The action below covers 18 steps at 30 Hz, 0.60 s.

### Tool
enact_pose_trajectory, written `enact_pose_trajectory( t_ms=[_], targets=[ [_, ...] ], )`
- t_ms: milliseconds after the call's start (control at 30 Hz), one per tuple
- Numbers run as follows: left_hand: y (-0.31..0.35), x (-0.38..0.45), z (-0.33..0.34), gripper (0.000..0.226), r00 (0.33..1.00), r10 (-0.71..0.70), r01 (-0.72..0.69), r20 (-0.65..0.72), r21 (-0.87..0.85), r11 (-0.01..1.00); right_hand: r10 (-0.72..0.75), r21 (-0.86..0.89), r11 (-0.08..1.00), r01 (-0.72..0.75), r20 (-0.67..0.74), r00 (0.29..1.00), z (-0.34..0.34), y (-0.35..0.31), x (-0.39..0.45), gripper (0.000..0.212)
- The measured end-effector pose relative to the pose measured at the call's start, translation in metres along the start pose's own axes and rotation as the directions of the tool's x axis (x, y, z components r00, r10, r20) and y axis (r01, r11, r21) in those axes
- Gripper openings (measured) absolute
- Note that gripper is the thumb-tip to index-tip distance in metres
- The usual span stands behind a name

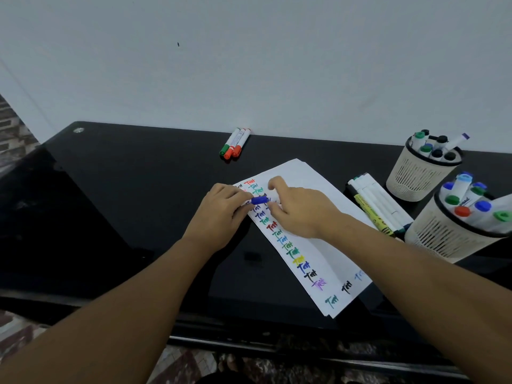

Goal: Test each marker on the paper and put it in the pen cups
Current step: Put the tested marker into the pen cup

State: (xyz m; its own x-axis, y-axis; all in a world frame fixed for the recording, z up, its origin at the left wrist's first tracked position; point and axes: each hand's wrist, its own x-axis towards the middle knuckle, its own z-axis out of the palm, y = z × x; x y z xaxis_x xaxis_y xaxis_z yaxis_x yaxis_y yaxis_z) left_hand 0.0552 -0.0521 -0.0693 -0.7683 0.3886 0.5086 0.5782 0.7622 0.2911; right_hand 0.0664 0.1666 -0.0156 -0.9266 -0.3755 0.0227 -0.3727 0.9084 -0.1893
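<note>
Over the paper's (302,206) far left corner, the left hand (221,214) pinches a blue marker cap (260,200) in curled fingertips. Just right, the right hand (299,209) grips the marker's white barrel (273,200), mostly hidden. Spare markers (374,203) lie beside two pen cups (421,173) at the table's (124,189) right edge.

A black glossy table (116,189) fills the middle of the frame and stands against a pale wall. On it, at the upper centre, three capped markers (235,142) lie side by side near the wall. A white paper (313,239) with coloured test words lies slanted at centre right. Just right of it lies a row of markers (374,203). At the right edge stand two cream pen cups (415,178) full of markers.
</note>
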Motion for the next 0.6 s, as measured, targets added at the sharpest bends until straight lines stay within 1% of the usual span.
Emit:
enact_pose_trajectory(
  t_ms=[67,133,167,200,233,300,367,433,467,533,600],
  targets=[
    [0.0,0.0,-0.001,0.027,0.999,-0.047,0.048,0.024,-0.016,0.999,0.014,0.102,0.995,-0.013,-0.012,1.0,-0.004,0.005,-0.005,0.028],
    [-0.001,0.001,0.0,0.027,0.996,-0.082,0.083,0.04,-0.03,0.996,0.026,0.146,0.989,-0.024,-0.017,1.0,-0.008,0.011,-0.006,0.024],
    [-0.001,0.001,0.0,0.025,0.995,-0.092,0.093,0.048,-0.035,0.995,0.04,0.168,0.985,-0.036,-0.019,0.999,-0.009,0.013,-0.007,0.023],
    [-0.002,0.001,0.0,0.024,0.993,-0.1,0.102,0.058,-0.038,0.994,0.069,0.225,0.972,-0.063,-0.022,0.997,-0.009,0.017,-0.008,0.026],
    [-0.001,0.0,0.001,0.024,0.992,-0.109,0.111,0.065,-0.04,0.993,0.117,0.323,0.941,-0.101,-0.03,0.993,-0.01,0.019,-0.01,0.031],
    [0.0,0.0,0.001,0.029,0.989,-0.13,0.133,0.068,-0.052,0.99,0.226,0.552,0.814,-0.18,-0.015,0.974,-0.01,0.022,-0.017,0.038],
    [0.001,0.0,0.001,0.04,0.986,-0.146,0.151,0.075,-0.064,0.986,0.257,0.675,0.706,-0.215,0.039,0.966,-0.012,0.024,-0.025,0.048],
    [0.002,0.001,0.0,0.048,0.987,-0.128,0.134,0.101,-0.061,0.989,0.246,0.724,0.648,-0.235,0.092,0.965,-0.01,0.029,-0.03,0.063],
    [0.002,0.001,0.0,0.049,0.988,-0.107,0.114,0.115,-0.05,0.992,0.241,0.74,0.628,-0.242,0.111,0.964,-0.01,0.032,-0.032,0.065],
    [0.002,0.002,0.001,0.048,0.989,-0.074,0.078,0.129,-0.025,0.997,0.225,0.743,0.626,-0.235,0.116,0.967,-0.008,0.036,-0.037,0.057],
    [0.002,0.002,0.001,0.046,0.989,-0.068,0.07,0.134,-0.01,0.997,0.23,0.737,0.648,-0.193,0.052,0.972,-0.005,0.036,-0.041,0.044]
  ],
)
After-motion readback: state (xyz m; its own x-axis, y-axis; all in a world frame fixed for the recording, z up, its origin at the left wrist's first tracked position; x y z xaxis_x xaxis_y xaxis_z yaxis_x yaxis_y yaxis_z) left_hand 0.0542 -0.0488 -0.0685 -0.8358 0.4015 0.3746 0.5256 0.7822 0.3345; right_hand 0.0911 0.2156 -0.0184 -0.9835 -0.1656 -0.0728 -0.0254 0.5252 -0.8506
